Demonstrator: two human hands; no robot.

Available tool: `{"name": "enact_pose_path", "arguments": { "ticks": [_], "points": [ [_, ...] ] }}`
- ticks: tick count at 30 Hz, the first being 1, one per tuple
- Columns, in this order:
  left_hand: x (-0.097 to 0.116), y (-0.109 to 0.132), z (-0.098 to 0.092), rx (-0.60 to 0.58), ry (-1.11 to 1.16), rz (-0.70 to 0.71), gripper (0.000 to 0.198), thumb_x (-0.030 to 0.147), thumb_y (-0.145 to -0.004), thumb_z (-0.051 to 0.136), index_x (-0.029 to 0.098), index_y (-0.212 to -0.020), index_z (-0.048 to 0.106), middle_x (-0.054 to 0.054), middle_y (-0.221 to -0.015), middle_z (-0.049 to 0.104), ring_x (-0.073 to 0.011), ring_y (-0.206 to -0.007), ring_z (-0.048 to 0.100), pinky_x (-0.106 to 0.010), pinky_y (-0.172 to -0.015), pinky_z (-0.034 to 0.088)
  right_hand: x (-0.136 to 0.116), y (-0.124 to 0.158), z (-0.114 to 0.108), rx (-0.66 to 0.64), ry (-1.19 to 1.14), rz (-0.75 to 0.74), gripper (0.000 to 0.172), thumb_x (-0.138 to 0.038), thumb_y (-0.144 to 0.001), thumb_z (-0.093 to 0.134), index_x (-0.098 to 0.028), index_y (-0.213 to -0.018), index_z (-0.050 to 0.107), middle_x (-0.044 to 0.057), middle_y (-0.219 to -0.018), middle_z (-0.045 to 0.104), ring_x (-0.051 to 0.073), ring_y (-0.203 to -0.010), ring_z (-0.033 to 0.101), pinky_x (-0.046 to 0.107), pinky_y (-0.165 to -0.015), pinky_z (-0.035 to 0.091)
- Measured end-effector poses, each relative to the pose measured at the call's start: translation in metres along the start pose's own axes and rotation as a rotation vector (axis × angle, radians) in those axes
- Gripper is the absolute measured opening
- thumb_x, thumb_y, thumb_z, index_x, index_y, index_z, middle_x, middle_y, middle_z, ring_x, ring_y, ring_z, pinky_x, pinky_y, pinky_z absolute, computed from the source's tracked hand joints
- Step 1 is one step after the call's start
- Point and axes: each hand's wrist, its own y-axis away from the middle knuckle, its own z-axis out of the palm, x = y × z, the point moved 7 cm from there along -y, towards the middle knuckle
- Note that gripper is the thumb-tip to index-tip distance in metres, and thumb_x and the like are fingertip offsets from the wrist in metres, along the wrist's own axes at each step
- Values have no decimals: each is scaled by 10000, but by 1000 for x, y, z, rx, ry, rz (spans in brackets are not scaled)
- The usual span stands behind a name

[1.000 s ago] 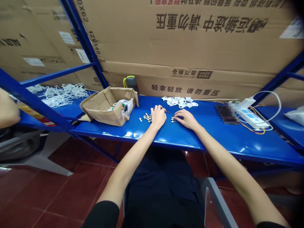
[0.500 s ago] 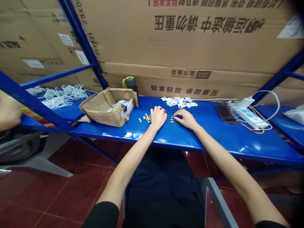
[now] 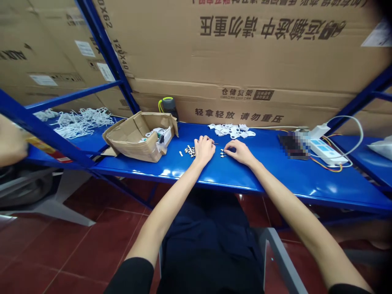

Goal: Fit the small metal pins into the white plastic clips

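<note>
At the far left, a blurred hand of another person [image 3: 10, 141] is seen at the edge of the view. A big heap of white cord loops [image 3: 82, 121] is laid on a blue steel shelf [image 3: 245, 179]. Beside it stands a torn cardboard box [image 3: 131, 141] with white and dark bits inside, and a dark bottle with a yellow-green lid [image 3: 168, 107] is seen behind the box, at its 2 o'clock.

A small heap of tiny metal parts [image 3: 190, 151] is placed at 9 o'clock from the left hand [image 3: 204, 150]. That hand is laid palm down, with the fingers curled over the shelf. A thin metal pin [image 3: 216, 143] is seen at its 2 o'clock, but whether it is held cannot be told. A few more tiny metal parts [image 3: 222, 153] lie between the hands. The right hand [image 3: 240, 152] is held in a loose curve beside them. Nothing is seen in it, but its fingertips are too hard to see to be sure.

White plastic pieces [image 3: 231, 130] are heaped at 11 o'clock from the right hand. No piece can be seen joined to a metal part, though the parts are too small to be sure. A blurred-out object [image 3: 294, 146] and a power strip [image 3: 324, 152] lie at 3 o'clock.
</note>
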Motion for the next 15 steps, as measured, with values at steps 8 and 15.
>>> {"name": "enact_pose_path", "arguments": {
  "ticks": [8, 15],
  "points": [
    [1, 1, -2, -10, 26, -6, 292, 192, -1042, 522, 227, -1134, 797, -132, -1292, 725, -342, -1273, 582, -523, -1082, 417, -3, 1, -1, -5, -1, -11, 193, -373, -984, 634, -267, -960, 794, 68, -1045, 809, 283, -991, 704, 453, -916, 558],
    [2, 2, -3, -5, 21, 1, 275, 189, -1033, 536, 217, -1120, 796, -129, -1278, 731, -343, -1258, 589, -525, -1064, 428, -1, 1, 1, -5, 15, 2, 201, -382, -997, 629, -271, -977, 795, 69, -1086, 802, 296, -1064, 699, 478, -973, 552]
  ]
}}
